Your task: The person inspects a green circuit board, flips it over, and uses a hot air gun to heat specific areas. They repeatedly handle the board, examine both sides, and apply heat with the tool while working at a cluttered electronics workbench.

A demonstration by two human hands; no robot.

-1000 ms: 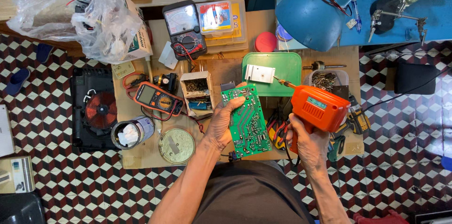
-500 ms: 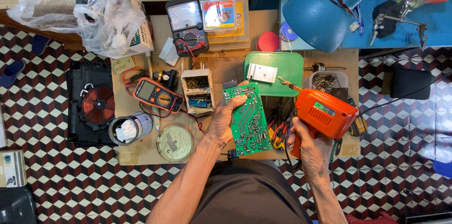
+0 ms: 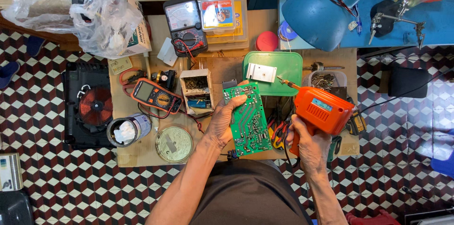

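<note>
Left hand (image 3: 222, 123): closed around the left edge of a green circuit board (image 3: 247, 118), held solder side up above the near edge of the wooden bench (image 3: 142, 156).
Right hand (image 3: 307, 144): wrapped around the grip of an orange soldering gun (image 3: 321, 109), tip pointing up-left, clear of the board.
Between hands: red-handled pliers (image 3: 279, 130), partly hidden.
Left of board: round lid (image 3: 173, 143), tin can (image 3: 127, 129), orange multimeter (image 3: 155, 96), small open box (image 3: 197, 91).
Beyond: green tray (image 3: 286, 71) with a metal plate (image 3: 260, 72); analog meter (image 3: 185, 24); plastic bag (image 3: 90, 12); blue lamp shade (image 3: 317, 12).
Against half a second ago: gun tip sits slightly lower, near the tray's edge; board unmoved.
</note>
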